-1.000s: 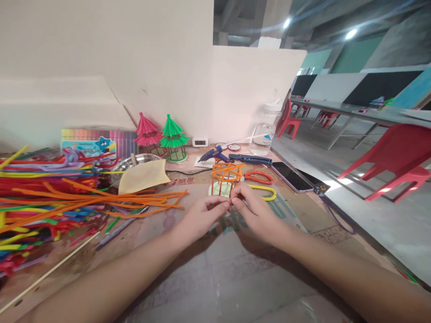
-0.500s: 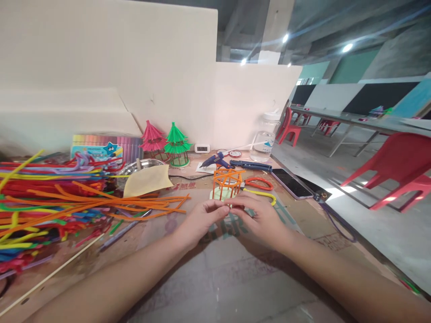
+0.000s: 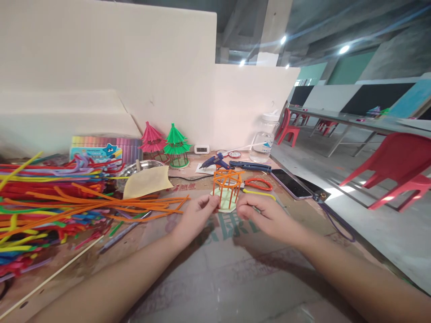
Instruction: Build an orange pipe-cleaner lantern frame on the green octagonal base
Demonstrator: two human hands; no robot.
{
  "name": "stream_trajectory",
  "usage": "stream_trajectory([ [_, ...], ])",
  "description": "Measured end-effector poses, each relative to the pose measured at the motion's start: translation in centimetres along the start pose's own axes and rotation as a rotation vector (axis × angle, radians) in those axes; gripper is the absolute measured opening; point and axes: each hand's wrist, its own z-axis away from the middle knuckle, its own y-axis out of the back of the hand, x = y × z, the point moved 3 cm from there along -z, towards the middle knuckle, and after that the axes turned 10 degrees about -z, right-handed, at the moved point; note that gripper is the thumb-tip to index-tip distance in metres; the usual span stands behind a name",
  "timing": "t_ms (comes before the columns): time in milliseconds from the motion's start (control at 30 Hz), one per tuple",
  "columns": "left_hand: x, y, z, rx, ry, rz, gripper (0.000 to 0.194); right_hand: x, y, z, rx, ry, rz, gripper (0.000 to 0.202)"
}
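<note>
A small orange pipe-cleaner frame (image 3: 227,178), with upright posts and a ring at the top, stands on a pale green many-sided base (image 3: 228,205). My left hand (image 3: 197,219) is at the base's left edge, thumb and fingers pinched together; whether it grips the edge or only lies in front of it is unclear. On the other side, my right hand (image 3: 264,215) has curled fingers close to the base's right edge. Anything inside either pinch is hidden. Behind the right hand lie red-handled pliers (image 3: 257,183) and a yellow handle (image 3: 259,194).
Many coloured pipe cleaners (image 3: 50,206) cover the left side, beside a metal bowl (image 3: 144,166) and yellow paper (image 3: 148,181). A blue glue gun (image 3: 217,161), phone (image 3: 292,184) and water bottle (image 3: 262,139) lie or stand behind. Pink (image 3: 152,138) and green (image 3: 177,140) pavilion models stand at the back.
My hands, pinched together in front of the base before, have parted to either side. The base and posts now show between them. The orange frame stays in place.
</note>
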Motion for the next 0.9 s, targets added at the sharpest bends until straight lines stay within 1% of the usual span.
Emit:
stream_trajectory([
  [33,-0.2,0.5,-0.4,0.037,-0.003,-0.009,0.058,-0.3,0.8,0.1,-0.081,-0.052,-0.054,0.038],
  [100,-1.0,1.5,-1.3,0.109,0.004,-0.023,0.057,-1.1,2.7,0.5,-0.297,-0.144,-0.223,0.047],
  [133,-1.5,2.0,-1.7,0.14,0.012,-0.027,0.056,-1.6,3.7,0.8,-0.462,-0.158,-0.33,0.051],
  [167,-2.0,2.3,-2.1,0.166,0.02,-0.03,0.055,-2.3,4.5,1.4,-0.722,-0.159,-0.408,0.049],
  [200,-2.5,2.6,-2.4,0.188,0.026,-0.032,0.052,-2.8,5.2,2.4,-1.036,-0.198,-0.413,0.039],
  [233,-2.9,2.8,-2.7,0.207,0.03,-0.034,0.049,-3.0,6.0,3.0,-1.196,-0.239,-0.405,0.041],
  [267,-3.2,2.9,-2.9,0.222,0.03,-0.038,0.046,-3.1,6.8,3.2,-1.197,-0.264,-0.392,0.048],
  [300,-3.4,2.9,-2.9,0.233,0.026,-0.045,0.043,-3.0,7.3,3.1,-1.147,-0.286,-0.365,0.052],
  [333,-3.4,2.8,-2.9,0.238,0.019,-0.053,0.04,-2.5,7.5,2.9,-1.022,-0.298,-0.342,0.053],
  [400,-3.2,2.5,-2.8,0.232,0.004,-0.069,0.037,-0.9,7.4,1.9,-0.709,-0.317,-0.286,0.051],
  [500,-2.7,2.3,-2.5,0.217,-0.002,-0.092,0.031,3.4,6.0,0.3,-0.246,-0.375,-0.17,0.042],
  [600,-2.4,2.5,-2.2,0.231,0.01,-0.11,0.028,7.8,4.1,-1.1,0.135,-0.364,-0.15,0.028],
  [633,-2.4,2.6,-2.2,0.234,0.017,-0.114,0.027,8.9,3.5,-1.4,0.204,-0.34,-0.124,0.031],
  [667,-2.4,2.7,-2.2,0.232,0.025,-0.115,0.027,9.8,2.8,-1.7,0.223,-0.332,-0.113,0.033],
  [733,-2.5,2.7,-2.2,0.219,0.042,-0.112,0.028,10.8,1.7,-2.2,0.235,-0.311,-0.099,0.037],
  [900,-2.6,2.6,-2.4,0.217,0.051,-0.086,0.03,11.1,0.4,-2.6,0.245,-0.283,-0.098,0.036],
])
